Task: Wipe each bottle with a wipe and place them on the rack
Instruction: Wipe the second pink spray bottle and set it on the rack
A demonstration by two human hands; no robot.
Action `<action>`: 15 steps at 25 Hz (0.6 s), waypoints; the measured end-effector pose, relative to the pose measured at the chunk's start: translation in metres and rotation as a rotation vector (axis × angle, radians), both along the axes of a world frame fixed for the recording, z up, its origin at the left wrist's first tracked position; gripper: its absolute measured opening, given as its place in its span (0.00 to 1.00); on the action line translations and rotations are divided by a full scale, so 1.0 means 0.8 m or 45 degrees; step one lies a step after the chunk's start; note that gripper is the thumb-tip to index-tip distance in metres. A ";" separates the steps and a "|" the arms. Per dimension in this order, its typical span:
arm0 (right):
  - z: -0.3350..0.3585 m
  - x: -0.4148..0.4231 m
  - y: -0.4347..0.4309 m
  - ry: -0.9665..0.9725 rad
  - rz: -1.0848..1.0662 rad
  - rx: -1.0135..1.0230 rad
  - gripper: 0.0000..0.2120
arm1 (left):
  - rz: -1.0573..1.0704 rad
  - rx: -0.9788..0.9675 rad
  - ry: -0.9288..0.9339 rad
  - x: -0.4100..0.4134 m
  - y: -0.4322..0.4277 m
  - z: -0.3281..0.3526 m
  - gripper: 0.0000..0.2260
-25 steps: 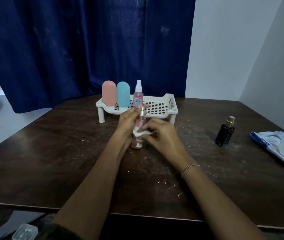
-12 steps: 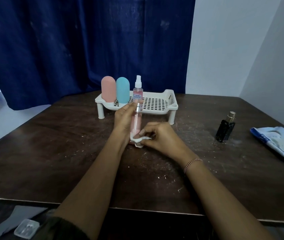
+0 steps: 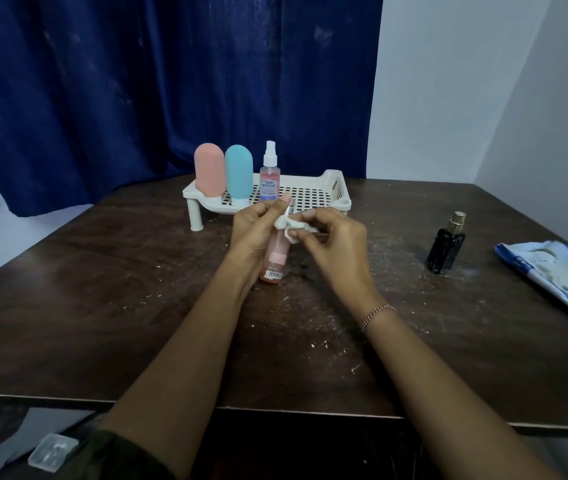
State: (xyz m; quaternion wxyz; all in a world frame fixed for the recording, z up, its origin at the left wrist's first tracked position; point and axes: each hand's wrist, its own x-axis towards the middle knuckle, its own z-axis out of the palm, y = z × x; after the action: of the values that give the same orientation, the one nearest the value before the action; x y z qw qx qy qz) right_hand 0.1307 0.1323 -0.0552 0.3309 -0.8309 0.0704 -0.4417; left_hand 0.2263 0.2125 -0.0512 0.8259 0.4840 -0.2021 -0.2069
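Note:
My left hand (image 3: 255, 233) grips a slim pink spray bottle (image 3: 275, 261), held upright just above the dark table (image 3: 102, 306). Against the bottle's neck, my right hand (image 3: 334, 244) pinches a crumpled white wipe (image 3: 289, 228). Behind them stands the white perforated rack (image 3: 313, 195) on short legs. On its left part stand a pink rounded bottle (image 3: 209, 174), a teal rounded bottle (image 3: 238, 176) and a clear spray bottle with pink liquid (image 3: 270, 174). A black perfume bottle with a gold cap (image 3: 446, 244) stands alone on the table to the right.
A blue and white wipes pack (image 3: 556, 275) lies at the table's right edge. White crumbs are scattered over the tabletop. A dark blue curtain (image 3: 137, 81) hangs behind the rack. A small clear plastic case (image 3: 52, 452) lies below the near table edge at left.
The wipe in my right hand has moved up from the bottle's base to its neck. My left hand keeps its hold on the bottle.

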 end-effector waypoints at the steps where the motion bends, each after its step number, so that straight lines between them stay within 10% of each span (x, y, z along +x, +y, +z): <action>1: -0.001 0.001 0.000 0.007 -0.001 0.040 0.10 | 0.015 -0.003 -0.010 0.000 -0.001 -0.001 0.05; 9: -0.011 0.003 0.005 0.472 0.408 -0.220 0.10 | 0.206 0.071 -0.012 0.011 0.006 -0.002 0.07; 15: -0.002 0.001 0.001 0.115 0.238 0.003 0.10 | -0.070 0.085 0.117 0.008 0.008 0.003 0.11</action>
State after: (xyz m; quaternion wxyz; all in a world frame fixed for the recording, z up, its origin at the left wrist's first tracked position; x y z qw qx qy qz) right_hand 0.1318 0.1330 -0.0571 0.3682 -0.8526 0.0080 -0.3708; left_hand 0.2327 0.2191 -0.0486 0.8115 0.4957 -0.1704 -0.2582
